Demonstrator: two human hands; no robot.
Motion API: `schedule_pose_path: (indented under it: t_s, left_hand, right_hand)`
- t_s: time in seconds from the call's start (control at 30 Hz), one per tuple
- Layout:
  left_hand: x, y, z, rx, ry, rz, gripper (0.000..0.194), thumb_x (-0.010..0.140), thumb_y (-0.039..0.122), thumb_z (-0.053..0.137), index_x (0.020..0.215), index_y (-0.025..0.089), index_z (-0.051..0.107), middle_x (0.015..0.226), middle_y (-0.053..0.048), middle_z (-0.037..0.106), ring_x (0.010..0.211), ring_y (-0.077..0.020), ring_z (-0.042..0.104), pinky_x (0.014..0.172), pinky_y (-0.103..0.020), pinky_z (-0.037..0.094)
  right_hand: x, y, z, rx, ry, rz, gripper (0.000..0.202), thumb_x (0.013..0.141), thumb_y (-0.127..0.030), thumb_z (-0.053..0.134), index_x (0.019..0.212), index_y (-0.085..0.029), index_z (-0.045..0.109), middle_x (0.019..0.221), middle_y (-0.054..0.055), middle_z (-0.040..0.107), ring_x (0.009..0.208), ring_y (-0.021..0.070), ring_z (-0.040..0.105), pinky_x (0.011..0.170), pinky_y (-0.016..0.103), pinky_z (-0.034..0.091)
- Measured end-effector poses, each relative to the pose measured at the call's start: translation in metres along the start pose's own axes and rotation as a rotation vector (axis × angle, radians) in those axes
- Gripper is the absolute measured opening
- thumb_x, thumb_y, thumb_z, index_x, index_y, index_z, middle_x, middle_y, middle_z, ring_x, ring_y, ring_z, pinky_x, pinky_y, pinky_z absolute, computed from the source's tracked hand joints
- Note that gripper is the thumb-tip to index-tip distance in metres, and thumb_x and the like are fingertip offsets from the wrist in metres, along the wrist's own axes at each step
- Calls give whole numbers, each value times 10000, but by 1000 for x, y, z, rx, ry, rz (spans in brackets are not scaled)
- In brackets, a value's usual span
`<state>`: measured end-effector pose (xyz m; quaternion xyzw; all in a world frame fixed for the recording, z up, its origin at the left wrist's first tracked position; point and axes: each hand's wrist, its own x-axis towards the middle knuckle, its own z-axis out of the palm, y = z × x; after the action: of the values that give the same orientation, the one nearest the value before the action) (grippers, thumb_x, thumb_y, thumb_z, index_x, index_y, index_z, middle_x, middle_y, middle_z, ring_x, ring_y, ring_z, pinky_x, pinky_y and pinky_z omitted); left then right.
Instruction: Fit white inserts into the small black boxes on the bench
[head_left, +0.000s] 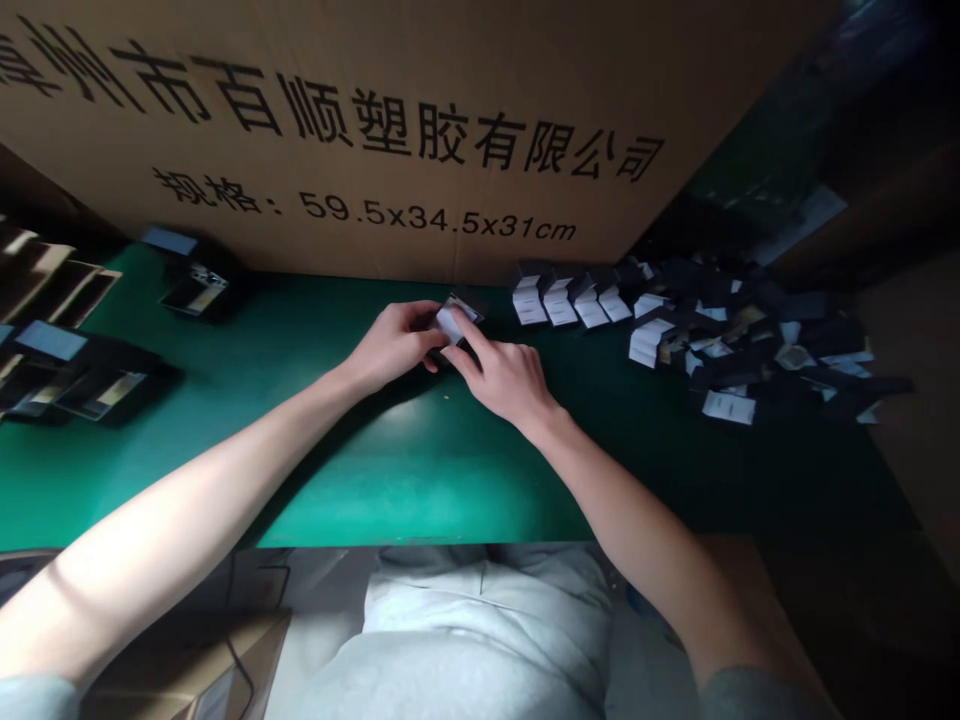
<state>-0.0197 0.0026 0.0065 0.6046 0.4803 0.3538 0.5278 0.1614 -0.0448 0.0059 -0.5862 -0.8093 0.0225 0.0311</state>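
Over the middle of the green tabletop, my left hand point(395, 345) grips a small black box with a pale inside point(451, 322) from its left side, fingers curled round it. My right hand point(504, 375) meets it from the right, its index finger pressed on the pale face and the thumb at the lower edge. The fingers cover much of the box, so its lid and far side are partly hidden. Just right of my hands stands a row of several open small black boxes with white linings point(561, 300).
A heap of similar black boxes point(739, 345) spreads over the right side of the green table point(420, 490). A large printed carton point(375, 200) stands along the back. More open black boxes point(105, 385) sit at the left, another point(193, 285) behind them. An open carton point(217, 660) lies below.
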Motion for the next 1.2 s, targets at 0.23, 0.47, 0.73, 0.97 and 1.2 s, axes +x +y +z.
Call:
schedule_pose_path:
  t_s: [0.23, 0.47, 0.73, 0.97, 1.2]
  left_hand:
    - [-2, 3, -1, 11, -34, -12, 295, 759, 249, 748, 1023, 131, 809, 835, -65, 755, 664, -180, 668, 487, -251, 575]
    - [-2, 1, -2, 40, -47, -5, 282, 785, 246, 744, 1041, 141, 798, 819, -51, 737, 655, -179, 658, 519, -272, 583]
    - [2, -6, 0, -37, 51, 21, 291, 767, 274, 778, 1032, 156, 748, 940, -60, 763, 833, -213, 713, 647, -266, 582]
    - [2, -8, -1, 16, 52, 51, 255, 782, 269, 760, 1012, 164, 736, 925, -53, 754, 830, -211, 697, 662, -269, 567]
    - [3, -9, 0, -3, 76, 49, 259, 763, 253, 750, 1007, 170, 724, 932, -46, 751, 848, -214, 701, 651, -260, 567]
  right_hand:
    - [0, 0, 2, 29, 6, -9, 645, 1152, -579, 308, 1734, -302, 291, 1162, 88, 833, 1011, 252, 794, 781, 263, 504]
    - [0, 0, -2, 97, -3, -6, 655, 1129, -606, 377, 1722, -333, 319, 1170, 54, 835, 1036, 254, 794, 809, 272, 524]
    - [0, 0, 0, 76, 8, -18, 777, 1112, -652, 400, 1756, -264, 204, 1176, 78, 832, 1003, 273, 801, 812, 299, 537]
    - [0, -1, 2, 65, 14, 5, 779, 1106, -657, 404, 1750, -251, 234, 1156, 92, 834, 1005, 278, 802, 807, 298, 541]
    - [2, -1, 0, 81, -3, 14, 782, 1106, -668, 391, 1756, -281, 194, 1161, 79, 835, 1004, 277, 802, 814, 306, 548]
